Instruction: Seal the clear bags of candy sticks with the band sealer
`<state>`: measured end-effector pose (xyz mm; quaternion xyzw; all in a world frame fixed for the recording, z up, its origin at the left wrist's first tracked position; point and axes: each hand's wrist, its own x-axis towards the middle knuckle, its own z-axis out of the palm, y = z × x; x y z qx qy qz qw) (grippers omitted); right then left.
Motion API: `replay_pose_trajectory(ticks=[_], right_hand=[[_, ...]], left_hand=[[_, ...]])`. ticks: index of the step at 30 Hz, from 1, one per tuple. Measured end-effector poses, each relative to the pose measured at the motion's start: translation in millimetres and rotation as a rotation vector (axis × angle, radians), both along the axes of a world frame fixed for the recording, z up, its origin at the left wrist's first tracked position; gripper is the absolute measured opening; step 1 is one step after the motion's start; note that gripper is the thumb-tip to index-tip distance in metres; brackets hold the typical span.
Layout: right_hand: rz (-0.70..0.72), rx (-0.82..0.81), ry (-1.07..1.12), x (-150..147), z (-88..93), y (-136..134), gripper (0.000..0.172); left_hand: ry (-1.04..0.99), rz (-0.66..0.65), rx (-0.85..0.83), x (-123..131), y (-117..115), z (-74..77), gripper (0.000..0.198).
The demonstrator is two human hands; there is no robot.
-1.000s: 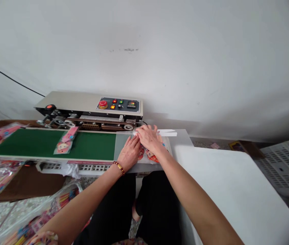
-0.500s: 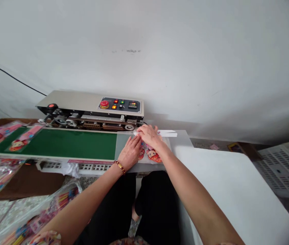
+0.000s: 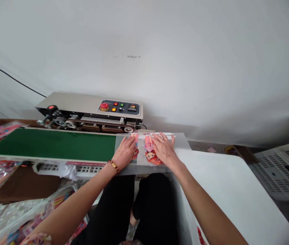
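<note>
My left hand lies flat, fingers stretched, over a clear plastic packet with a red cartoon figure inside. A second such packet, with pink sticks and a red cartoon figure, lies just to its right. On this one's right side rests my right hand, its fingers spread. Both packets sit on a grey plate at the right end of the green conveyor belt. Behind them stands a band sealing machine, its panel lights lit.
A white table adjoins the plate on the right. Far right stands a white plastic crate. On the left, a cardboard box holds several filled packets; a clear bag of colourful items is below. The wall rises behind.
My hands have parted: the right moved right, the left slightly left. The two packets now show apart between them. The packet near the belt's left end no longer shows on the belt.
</note>
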<state>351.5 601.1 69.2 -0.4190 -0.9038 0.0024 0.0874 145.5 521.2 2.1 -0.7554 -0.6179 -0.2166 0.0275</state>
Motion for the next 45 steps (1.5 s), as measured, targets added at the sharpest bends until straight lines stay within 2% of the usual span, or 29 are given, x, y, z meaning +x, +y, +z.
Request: replay_pose_trajectory(ticks=[4,7,9,11,14,17,20,23,25,29,31,33,35,37,40,42,45], right_hand=[[0.100,-0.007,-0.068,6,-1.0,-7,0.038],[0.154,-0.015,-0.062,-10,-4.0,-7,0.034],[0.178,-0.006,-0.042,-25,-5.2,-8,0.032],[0.178,0.000,-0.020,-38,-5.0,-10,0.031],[0.156,-0.009,-0.006,-42,-3.4,-13,0.032],[0.087,-0.005,-0.001,-27,-3.8,-11,0.033],[0.026,0.020,-0.015,-1,-7.1,-7,0.036],[0.044,0.031,-0.049,14,-11.3,-5,0.038],[0.061,0.019,-0.058,10,-13.5,-7,0.039],[0.097,-0.010,-0.021,-25,-18.2,-15,0.038],[0.086,-0.011,0.009,-44,-20.9,-19,0.039],[0.051,-0.010,0.035,-57,-22.4,-21,0.039],[0.033,-0.013,0.046,-59,-21.3,-23,0.039],[0.022,-0.017,0.036,-50,-17.6,-23,0.041],[-0.039,-0.008,0.007,-23,-11.1,-21,0.043],[-0.053,0.007,-0.026,-4,-9.0,-19,0.044],[0.009,0.011,-0.090,10,-10.8,-18,0.045]], left_hand=[[-0.017,0.019,-0.014,-40,-12,-0.8,0.041],[0.006,0.090,-0.020,-73,-25,2.2,0.037],[0.028,0.165,0.001,-80,-30,7.1,0.035],[0.029,0.162,0.015,-68,-29,12.0,0.034],[-0.005,0.018,-0.001,-28,-14,15.1,0.036],[-0.041,-0.031,-0.024,9,2,12.6,0.043],[-0.057,0.012,-0.032,15,7,6.8,0.047],[-0.064,0.049,-0.035,-9,0,1.2,0.046],[-0.059,0.055,-0.048,-35,-10,-0.5,0.045],[-0.018,0.115,-0.047,-83,-29,4.3,0.045],[0.011,0.205,-0.011,-89,-35,9.6,0.041],[0.024,0.237,0.020,-77,-35,14.2,0.037],[0.017,0.158,0.017,-48,-28,16.3,0.035],[-0.004,0.053,-0.006,-14,-16,16.0,0.038],[-0.031,0.002,-0.057,20,1,13.8,0.047],[-0.026,0.006,-0.081,21,6,11.4,0.050],[-0.022,0.030,-0.083,-3,1,6.4,0.050]])
